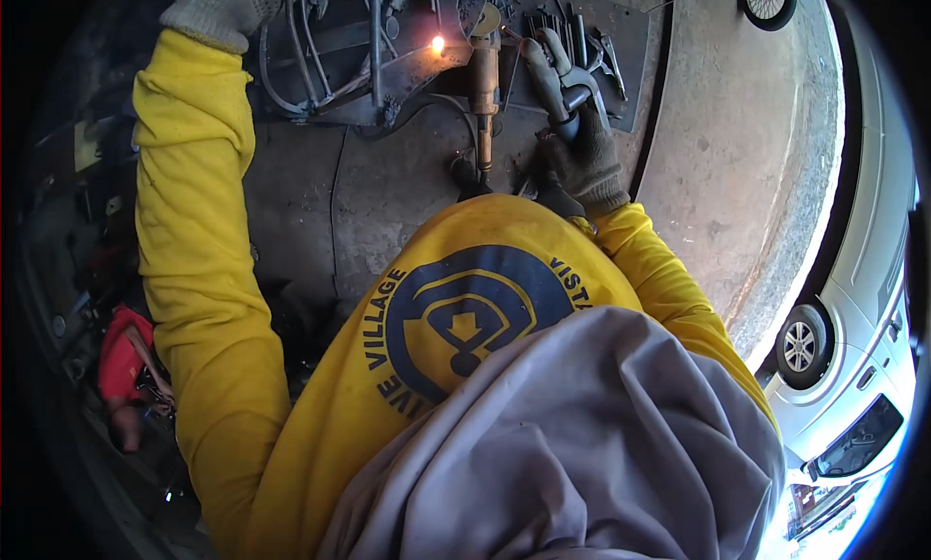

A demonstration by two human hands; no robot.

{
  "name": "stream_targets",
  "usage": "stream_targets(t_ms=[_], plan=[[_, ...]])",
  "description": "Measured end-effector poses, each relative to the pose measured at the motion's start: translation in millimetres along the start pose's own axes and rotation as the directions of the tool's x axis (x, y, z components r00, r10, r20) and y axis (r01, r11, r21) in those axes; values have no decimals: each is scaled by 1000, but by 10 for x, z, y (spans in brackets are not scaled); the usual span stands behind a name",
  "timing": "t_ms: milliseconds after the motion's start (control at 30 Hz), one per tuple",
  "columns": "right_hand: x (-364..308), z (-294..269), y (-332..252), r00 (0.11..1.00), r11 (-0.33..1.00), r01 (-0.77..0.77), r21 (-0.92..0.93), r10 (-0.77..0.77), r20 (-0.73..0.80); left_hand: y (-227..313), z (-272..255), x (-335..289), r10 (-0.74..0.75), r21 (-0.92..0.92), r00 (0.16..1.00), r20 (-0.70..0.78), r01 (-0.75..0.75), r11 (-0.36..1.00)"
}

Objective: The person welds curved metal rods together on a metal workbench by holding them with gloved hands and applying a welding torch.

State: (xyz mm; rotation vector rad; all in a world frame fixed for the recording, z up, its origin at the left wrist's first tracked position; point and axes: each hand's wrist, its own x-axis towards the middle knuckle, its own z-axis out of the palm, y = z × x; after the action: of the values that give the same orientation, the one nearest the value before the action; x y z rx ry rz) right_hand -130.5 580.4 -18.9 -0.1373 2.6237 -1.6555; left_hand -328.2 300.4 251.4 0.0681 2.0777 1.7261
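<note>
My left hand point(228, 9), in a knitted grey glove, reaches to the upper edge beside a welded metal frame point(376, 46) of bent bars; its fingers are largely cut off, so their grip cannot be told. My right hand point(590, 162), also gloved, is closed around the near end of a grey tool point(579, 78) with thick rounded handles and a curved bracket. A bright orange glow point(438, 44) burns at the frame's right side, under a thin rod point(434, 7). Between the frame and my right hand, an angle grinder point(483, 80) lies with its disc at the far end.
Loose metal tools point(609, 61) lie on a dark plate point(632, 36) at the right. A cable point(337, 196) runs over the concrete floor point(291, 172). A person in red point(124, 352) is at the far left. A wheel point(769, 0) and a white vehicle point(853, 337) stand right.
</note>
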Motion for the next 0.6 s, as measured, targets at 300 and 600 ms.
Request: stream_targets(t_ms=[300, 600], plan=[[3, -31, -9, 998, 998, -69, -4, 69, -12, 88, 491, -59, 189, 654, 928, -321, 73, 753], [-15, 11, -42, 999, 1000, -8, 17, 9, -44, -53, 275, -60, 195, 661, 945, -264, 30, 750]])
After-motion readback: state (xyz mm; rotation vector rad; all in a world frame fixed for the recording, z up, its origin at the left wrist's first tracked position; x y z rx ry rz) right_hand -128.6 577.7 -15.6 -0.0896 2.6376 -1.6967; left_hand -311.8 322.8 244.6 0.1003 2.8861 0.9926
